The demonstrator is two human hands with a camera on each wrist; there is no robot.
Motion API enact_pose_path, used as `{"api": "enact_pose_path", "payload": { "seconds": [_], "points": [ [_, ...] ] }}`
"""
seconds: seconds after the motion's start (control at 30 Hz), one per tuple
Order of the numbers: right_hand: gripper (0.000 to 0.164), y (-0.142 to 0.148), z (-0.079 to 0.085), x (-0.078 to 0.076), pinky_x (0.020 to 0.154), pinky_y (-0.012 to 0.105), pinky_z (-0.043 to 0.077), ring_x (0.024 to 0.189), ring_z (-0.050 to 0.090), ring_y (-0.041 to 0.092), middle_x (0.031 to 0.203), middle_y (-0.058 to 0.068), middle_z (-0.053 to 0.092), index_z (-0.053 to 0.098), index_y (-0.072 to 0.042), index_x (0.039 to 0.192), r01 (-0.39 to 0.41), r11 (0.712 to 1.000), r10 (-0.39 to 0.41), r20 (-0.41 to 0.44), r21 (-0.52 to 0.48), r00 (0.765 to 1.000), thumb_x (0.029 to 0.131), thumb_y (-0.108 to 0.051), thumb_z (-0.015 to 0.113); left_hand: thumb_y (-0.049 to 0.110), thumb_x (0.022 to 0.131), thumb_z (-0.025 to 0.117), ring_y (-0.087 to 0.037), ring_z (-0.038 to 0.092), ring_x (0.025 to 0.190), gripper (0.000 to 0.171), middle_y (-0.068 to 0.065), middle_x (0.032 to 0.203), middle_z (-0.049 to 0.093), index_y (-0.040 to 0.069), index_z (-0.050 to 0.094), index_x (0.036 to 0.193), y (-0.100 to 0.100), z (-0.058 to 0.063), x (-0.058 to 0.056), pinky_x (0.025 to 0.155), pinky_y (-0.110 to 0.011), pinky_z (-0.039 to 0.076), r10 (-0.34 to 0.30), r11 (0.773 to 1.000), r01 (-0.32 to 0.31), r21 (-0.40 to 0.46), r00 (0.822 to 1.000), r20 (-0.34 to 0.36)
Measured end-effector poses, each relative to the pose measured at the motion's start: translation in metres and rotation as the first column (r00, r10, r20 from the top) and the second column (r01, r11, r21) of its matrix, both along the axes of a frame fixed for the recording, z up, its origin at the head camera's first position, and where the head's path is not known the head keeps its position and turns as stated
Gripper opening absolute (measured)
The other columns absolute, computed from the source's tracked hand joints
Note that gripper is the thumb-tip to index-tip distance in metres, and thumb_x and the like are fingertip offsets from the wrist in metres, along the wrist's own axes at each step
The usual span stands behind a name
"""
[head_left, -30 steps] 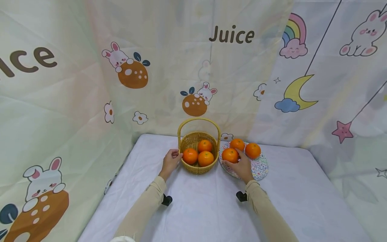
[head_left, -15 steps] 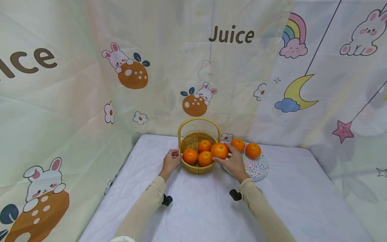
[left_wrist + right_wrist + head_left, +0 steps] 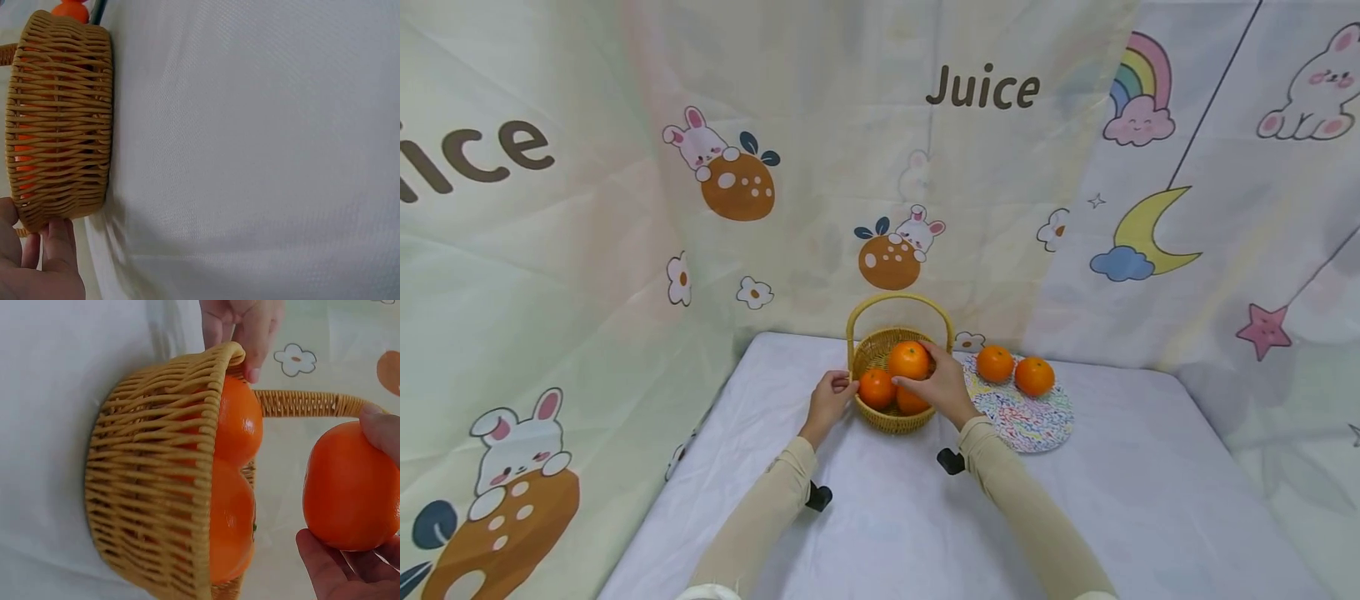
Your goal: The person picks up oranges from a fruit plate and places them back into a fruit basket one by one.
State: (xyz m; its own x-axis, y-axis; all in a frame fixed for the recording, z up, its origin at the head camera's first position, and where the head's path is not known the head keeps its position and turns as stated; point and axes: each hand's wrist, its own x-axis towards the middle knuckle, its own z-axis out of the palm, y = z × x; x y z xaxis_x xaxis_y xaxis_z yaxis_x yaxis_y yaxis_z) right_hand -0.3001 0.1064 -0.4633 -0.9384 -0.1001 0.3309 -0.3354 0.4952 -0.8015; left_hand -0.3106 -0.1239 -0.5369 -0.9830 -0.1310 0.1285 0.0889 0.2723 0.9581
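A yellow-brown wicker basket point(image 3: 895, 424) with a tall arched handle stands on the white-covered table. My left hand point(image 3: 827, 403) grips its left rim, with thumb and fingers on either side of the wall in the left wrist view. My right hand point(image 3: 949, 390) holds an orange point(image 3: 353, 487) between thumb and fingers. That orange hangs above the basket's opening, apart from the fruit below in the right wrist view. Inside the basket lie an orange point(image 3: 876, 389) at the left and another orange point(image 3: 912, 402) at the front, partly covered by my right hand.
Right of the basket lies a round plate point(image 3: 1037, 425) with a multicoloured speckled pattern. Two oranges, one on the left point(image 3: 995, 364) and one on the right point(image 3: 1034, 377), sit toward its back. A printed cloth backdrop point(image 3: 820, 267) rises behind the table point(image 3: 880, 517).
My right hand has carried an orange leftward from the plate to above the basket. Two oranges are left on the plate. My left hand has stayed at the basket rim.
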Motion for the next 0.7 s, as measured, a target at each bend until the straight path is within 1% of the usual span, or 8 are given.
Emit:
{"api": "enact_pose_path", "payload": {
  "seconds": [0.13,0.23,0.3,0.37,0.47,0.57,0.7],
  "points": [
    [0.082,-0.013,0.0,-0.01,0.094,0.047,0.049,0.111,0.057,0.026,0.13,0.005,0.057,0.049,-0.011,0.139,-0.008,1.0,0.008,0.014,0.008,1.0,0.072,-0.04,0.086,0.017,0.091,0.071,-0.03,0.062,0.101,0.034,-0.016,0.107,0.065,-0.002,0.059,0.117,0.001,0.001,0.001,0.085,-0.038,0.053,0.006,1.0,-0.005,0.007,1.0,-0.003],
    [0.081,-0.021,-0.001,-0.017,0.096,0.047,0.047,0.111,0.056,0.026,0.129,0.005,0.056,0.049,-0.008,0.139,-0.02,1.0,0.02,-0.002,0.005,1.0,0.073,-0.038,0.086,0.017,0.092,0.069,-0.03,0.062,0.1,0.034,-0.017,0.107,0.064,-0.002,0.059,0.117,0.002,0.0,0.001,0.085,-0.037,0.053,0.001,1.0,-0.002,-0.009,1.0,-0.014],
    [0.08,-0.028,-0.003,-0.023,0.098,0.046,0.046,0.11,0.056,0.026,0.127,0.005,0.057,0.049,-0.006,0.137,-0.033,0.999,0.033,-0.011,0.002,0.999,0.074,-0.037,0.086,0.018,0.092,0.069,-0.029,0.062,0.099,0.034,-0.016,0.107,0.064,-0.002,0.059,0.118,0.001,-0.001,0.002,0.084,-0.036,0.053,0.006,1.0,-0.006,-0.015,1.0,-0.007],
    [0.078,-0.029,-0.006,-0.028,0.099,0.044,0.046,0.11,0.055,0.025,0.126,0.005,0.057,0.05,-0.006,0.136,-0.027,1.0,0.027,-0.013,0.013,1.0,0.074,-0.036,0.086,0.019,0.092,0.069,-0.027,0.062,0.099,0.034,-0.014,0.107,0.064,-0.001,0.059,0.118,0.003,-0.002,0.002,0.083,-0.035,0.054,0.0,1.0,0.0,-0.021,1.0,0.003],
    [0.076,-0.031,-0.012,-0.035,0.098,0.043,0.046,0.108,0.057,0.025,0.123,0.006,0.058,0.052,-0.007,0.134,0.001,1.0,-0.001,0.009,0.028,1.0,0.073,-0.037,0.086,0.019,0.092,0.07,-0.026,0.062,0.099,0.035,-0.013,0.107,0.065,0.0,0.059,0.119,0.006,-0.002,0.005,0.083,-0.034,0.054,-0.005,1.0,0.005,-0.021,1.0,0.024],
    [0.077,-0.035,-0.018,-0.041,0.097,0.043,0.047,0.107,0.057,0.026,0.123,0.008,0.06,0.052,-0.007,0.134,0.032,0.998,-0.033,0.026,0.046,0.999,0.072,-0.037,0.087,0.019,0.092,0.069,-0.027,0.062,0.099,0.036,-0.014,0.107,0.065,-0.001,0.058,0.12,0.006,0.0,0.007,0.082,-0.035,0.054,-0.012,0.999,0.012,-0.037,1.0,0.017],
    [0.078,-0.044,-0.019,-0.049,0.098,0.046,0.046,0.109,0.057,0.03,0.124,0.012,0.059,0.051,-0.004,0.135,0.013,0.999,-0.014,0.006,0.038,1.0,0.073,-0.034,0.086,0.02,0.092,0.07,-0.026,0.062,0.099,0.035,-0.012,0.106,0.065,0.0,0.059,0.118,0.003,0.002,0.004,0.082,-0.036,0.054,0.007,0.999,-0.007,-0.041,1.0,0.01]
  ]
}}
